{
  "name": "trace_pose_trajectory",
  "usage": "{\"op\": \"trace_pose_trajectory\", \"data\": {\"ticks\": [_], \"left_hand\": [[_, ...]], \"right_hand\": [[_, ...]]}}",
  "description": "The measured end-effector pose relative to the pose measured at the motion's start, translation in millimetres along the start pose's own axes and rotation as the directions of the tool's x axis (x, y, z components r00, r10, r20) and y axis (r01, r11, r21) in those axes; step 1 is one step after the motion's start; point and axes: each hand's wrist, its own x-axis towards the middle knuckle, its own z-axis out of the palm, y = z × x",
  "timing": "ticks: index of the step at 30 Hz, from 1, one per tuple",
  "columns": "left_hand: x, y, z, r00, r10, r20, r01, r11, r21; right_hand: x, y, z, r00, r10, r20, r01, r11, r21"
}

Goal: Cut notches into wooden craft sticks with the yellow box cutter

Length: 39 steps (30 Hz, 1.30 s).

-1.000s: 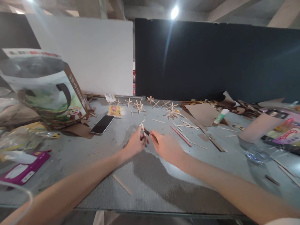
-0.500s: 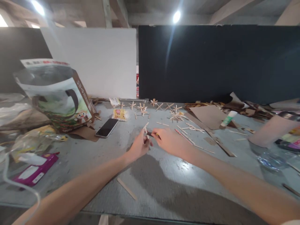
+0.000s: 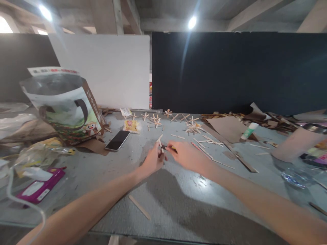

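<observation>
Near the middle of the grey table (image 3: 114, 183), my left hand (image 3: 154, 158) pinches small pale wooden sticks (image 3: 160, 140) that stick up above its fingers. My right hand (image 3: 182, 152), just to the right, is closed around a small knife (image 3: 174, 148) with a yellow and black handle. Its dark tip points left and reaches the sticks. Crossed stick pieces (image 3: 155, 119) lie farther back, with a pile of them (image 3: 192, 126) to the right. Loose sticks (image 3: 211, 140) lie beyond my right hand, and one stick (image 3: 139, 207) lies near the front edge.
A black phone (image 3: 118, 140), a yellow snack packet (image 3: 131, 126) and a large printed bag (image 3: 68, 109) are at the left, with a purple object (image 3: 42, 187) in front. At the right are brown cardboard (image 3: 228, 128), a glue stick (image 3: 249, 130) and a pink bottle (image 3: 293, 144).
The view has shifted slightly, so the scene sits a little lower and farther right. Both hands keep nearly the same grip, and the knife's blade shows more clearly against the sticks.
</observation>
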Motion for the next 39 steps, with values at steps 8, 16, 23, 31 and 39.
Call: {"op": "trace_pose_trajectory", "data": {"ticks": [8,16,23,31,39], "left_hand": [[-4.0,5.5,-3.6,0.999,-0.001,0.046,-0.002,0.997,0.072],[4.3,1.2,0.5,0.999,-0.010,-0.041,0.012,0.998,0.057],[2.3,-1.1,-3.0,1.000,0.004,-0.003,-0.004,0.994,0.110],[-2.1,-1.7,2.8,0.999,0.029,0.032,-0.030,0.998,0.049],[-4.0,6.7,1.5,1.000,0.018,0.022,-0.019,0.996,0.087]], "right_hand": [[-18.0,1.2,39.9,0.998,0.063,-0.023,-0.065,0.996,-0.060],[-8.6,-12.7,20.7,0.998,0.066,-0.003,-0.066,0.987,-0.146],[-10.8,-12.2,26.9,0.997,0.078,0.007,-0.077,0.991,-0.107],[-18.4,-4.1,28.2,0.998,0.060,0.008,-0.058,0.987,-0.151],[-13.0,4.5,28.2,0.999,0.031,-0.028,-0.031,0.999,-0.020]]}}
